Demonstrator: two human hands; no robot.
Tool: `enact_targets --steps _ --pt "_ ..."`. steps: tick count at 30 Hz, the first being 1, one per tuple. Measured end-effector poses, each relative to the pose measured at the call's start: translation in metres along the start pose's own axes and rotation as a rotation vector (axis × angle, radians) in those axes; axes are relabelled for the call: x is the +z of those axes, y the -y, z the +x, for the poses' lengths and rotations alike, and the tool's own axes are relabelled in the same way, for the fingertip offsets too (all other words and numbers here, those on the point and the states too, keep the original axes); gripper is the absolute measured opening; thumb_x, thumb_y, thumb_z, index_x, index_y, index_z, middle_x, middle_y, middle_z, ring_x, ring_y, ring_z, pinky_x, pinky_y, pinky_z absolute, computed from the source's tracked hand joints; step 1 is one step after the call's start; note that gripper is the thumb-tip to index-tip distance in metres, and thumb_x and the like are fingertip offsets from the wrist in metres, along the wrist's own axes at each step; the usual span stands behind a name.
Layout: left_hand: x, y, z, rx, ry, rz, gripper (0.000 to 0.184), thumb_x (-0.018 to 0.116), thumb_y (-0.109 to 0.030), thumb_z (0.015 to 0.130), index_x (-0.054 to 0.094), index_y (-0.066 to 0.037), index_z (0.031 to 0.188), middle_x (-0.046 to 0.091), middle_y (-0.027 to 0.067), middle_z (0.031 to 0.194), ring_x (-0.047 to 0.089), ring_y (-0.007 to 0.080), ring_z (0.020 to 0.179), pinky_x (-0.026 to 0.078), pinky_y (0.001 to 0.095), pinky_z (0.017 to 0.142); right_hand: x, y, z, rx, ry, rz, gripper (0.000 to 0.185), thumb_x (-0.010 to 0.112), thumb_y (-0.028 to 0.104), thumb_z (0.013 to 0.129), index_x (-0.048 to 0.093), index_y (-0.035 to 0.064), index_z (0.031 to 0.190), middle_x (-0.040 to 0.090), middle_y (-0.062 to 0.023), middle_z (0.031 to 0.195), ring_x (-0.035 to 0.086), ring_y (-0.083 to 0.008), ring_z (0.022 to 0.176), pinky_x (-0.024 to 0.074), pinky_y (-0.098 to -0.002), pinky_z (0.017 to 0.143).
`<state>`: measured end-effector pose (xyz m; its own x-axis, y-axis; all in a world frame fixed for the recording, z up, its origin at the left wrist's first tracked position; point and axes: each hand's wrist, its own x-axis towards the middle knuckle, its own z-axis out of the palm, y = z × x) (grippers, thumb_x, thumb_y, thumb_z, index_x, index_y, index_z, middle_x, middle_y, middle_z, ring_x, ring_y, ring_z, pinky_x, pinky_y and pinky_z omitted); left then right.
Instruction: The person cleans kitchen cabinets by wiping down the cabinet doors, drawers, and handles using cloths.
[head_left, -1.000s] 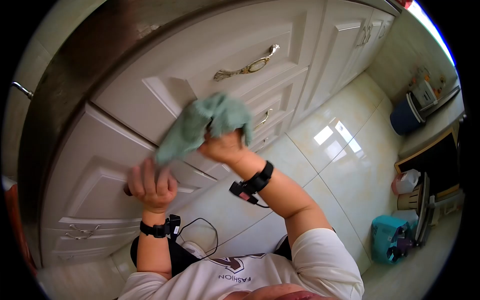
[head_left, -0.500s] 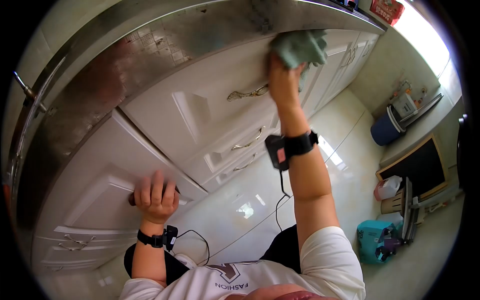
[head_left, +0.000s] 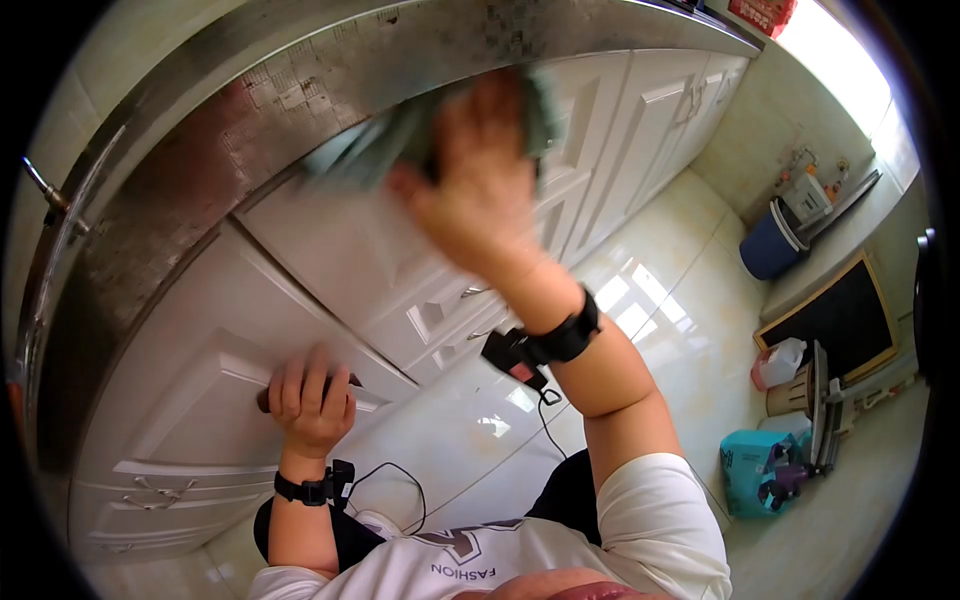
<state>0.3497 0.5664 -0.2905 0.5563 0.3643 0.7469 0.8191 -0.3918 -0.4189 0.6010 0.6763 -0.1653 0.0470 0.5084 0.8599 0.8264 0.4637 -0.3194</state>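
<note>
My right hand (head_left: pixel 478 175) is at the upper drawer front, just under the counter edge, and holds a green cloth (head_left: pixel 375 150) against it. Both hand and cloth are smeared by motion; the cloth spreads out on either side of the fingers. Lower left, my left hand (head_left: pixel 312 405) rests at the white cabinet door (head_left: pixel 200 350), its fingers curled over a dark object whose ends show at both sides. What that object is, I cannot make out. The upper drawer's handle is hidden behind my right hand.
A metallic-looking counter edge (head_left: pixel 270 110) curves above the cabinets. On the right are a blue bucket (head_left: pixel 770 245), a framed blackboard (head_left: pixel 840 315), a plastic jug (head_left: pixel 778 362) and a teal bag (head_left: pixel 750 470). A black cable (head_left: pixel 420 490) hangs near the left wrist.
My right hand has swept the cloth from the upper drawer's right end back to the left, along the counter's underside. My left hand has stayed at the door.
</note>
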Motion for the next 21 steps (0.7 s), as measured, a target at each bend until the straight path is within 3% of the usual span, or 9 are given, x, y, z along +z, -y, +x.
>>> enact_targets --steps 2,3,5,7,11,12,17,19,21 --pt "-0.001 0.002 -0.002 0.027 0.021 -0.039 0.027 0.059 -0.016 0.079 0.061 -0.018 0.106 0.058 0.0075 0.123 0.050 0.0300 0.112 0.043 0.0442 0.091 0.000 -0.056 0.029 0.097 -0.145 0.152 0.082 0.062 0.042 0.085 0.028 -0.0049 0.143 0.021 -0.0262 0.151 0.014 -0.0416 0.142 0.0160 -0.0463 0.115" --pt "-0.002 0.002 -0.002 0.030 0.024 -0.049 0.027 0.059 -0.016 0.079 0.061 -0.018 0.106 0.058 0.0075 0.123 0.050 0.0300 0.112 0.043 0.0442 0.091 0.002 -0.086 0.041 0.230 -0.176 0.218 0.080 0.054 0.043 0.089 0.021 -0.0031 0.146 0.019 -0.0262 0.152 0.012 -0.0397 0.143 0.0130 -0.0452 0.116" --pt "-0.002 0.001 -0.001 0.032 0.014 -0.067 0.026 0.059 -0.015 0.078 0.061 -0.017 0.104 0.058 0.0073 0.123 0.050 0.0304 0.113 0.043 0.0444 0.091 0.003 -0.151 0.052 -0.146 -0.284 -0.153 0.034 0.044 0.021 0.097 0.049 -0.0012 0.123 0.027 -0.0352 0.143 0.021 -0.0541 0.132 0.0132 -0.0585 0.111" --pt "-0.005 0.002 0.001 0.036 0.004 -0.084 0.027 0.060 -0.014 0.078 0.061 -0.017 0.104 0.058 0.0071 0.123 0.050 0.0304 0.113 0.043 0.0444 0.092 0.010 -0.150 0.048 0.311 -0.409 0.302 0.074 0.048 0.041 0.093 0.022 -0.0020 0.147 0.020 -0.0263 0.152 0.013 -0.0387 0.143 0.0102 -0.0440 0.116" --pt "-0.010 0.001 0.003 0.008 0.027 -0.135 0.025 0.061 -0.005 0.079 0.062 -0.012 0.103 0.059 0.0104 0.127 0.044 0.0338 0.126 0.040 0.0479 0.097 0.054 -0.172 -0.027 0.497 -0.459 0.203 0.063 0.041 0.034 0.096 0.023 0.0002 0.147 0.018 -0.0243 0.153 0.012 -0.0358 0.144 0.0109 -0.0426 0.116" --pt "-0.011 0.001 0.003 0.007 0.034 -0.125 0.025 0.061 -0.005 0.079 0.062 -0.012 0.103 0.059 0.0104 0.127 0.044 0.0338 0.126 0.040 0.0479 0.097 0.065 -0.174 -0.043 0.590 -0.509 0.233 0.058 0.043 0.033 0.097 0.032 -0.0018 0.142 0.026 -0.0230 0.150 0.021 -0.0358 0.140 0.0129 -0.0409 0.115" --pt "-0.007 -0.005 0.013 -0.002 -0.002 -0.229 0.012 0.053 -0.014 0.095 0.059 -0.007 0.103 0.061 0.0141 0.124 0.049 0.0387 0.124 0.035 0.0530 0.104 0.079 -0.128 -0.088 0.774 -0.446 0.821 0.042 0.048 0.026 0.097 0.045 -0.0045 0.127 0.043 -0.0168 0.133 0.040 -0.0317 0.117 0.0235 -0.0416 0.108" --pt "-0.020 -0.002 0.035 0.039 -0.078 -0.264 0.018 0.047 -0.019 0.099 0.054 -0.005 0.109 0.059 0.0178 0.126 0.048 0.0426 0.124 0.032 0.0555 0.107 0.092 -0.067 -0.099 0.611 -0.489 0.531 0.045 0.055 0.021 0.090 0.047 -0.0029 0.126 0.038 -0.0231 0.136 0.035 -0.0393 0.126 0.0217 -0.0469 0.110" --pt "-0.044 -0.002 0.075 0.060 -0.114 -0.128 0.021 0.042 -0.019 0.101 0.050 -0.004 0.112 0.058 0.0207 0.125 0.046 0.0447 0.125 0.032 0.0571 0.106 0.102 -0.033 -0.135 0.530 -0.382 0.572 0.050 0.058 0.021 0.086 0.046 -0.0024 0.128 0.035 -0.0241 0.139 0.030 -0.0415 0.130 0.0193 -0.0504 0.110"
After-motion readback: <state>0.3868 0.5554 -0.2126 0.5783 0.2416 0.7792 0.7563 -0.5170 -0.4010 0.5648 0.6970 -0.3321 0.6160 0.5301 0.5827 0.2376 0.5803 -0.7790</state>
